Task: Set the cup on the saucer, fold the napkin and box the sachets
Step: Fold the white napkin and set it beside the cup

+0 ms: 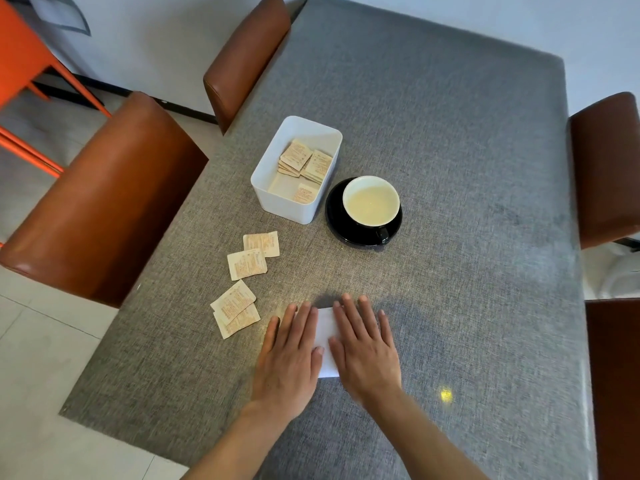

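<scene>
- Four sachets lay loose on the grey counter, at its left edge.
- The white box held more sachets.
- The left hand pressed flat, fingers straight, on the white napkin.
- The right hand lay flat on it too.
- The cup sat on the black saucer, just right of the box.
</scene>
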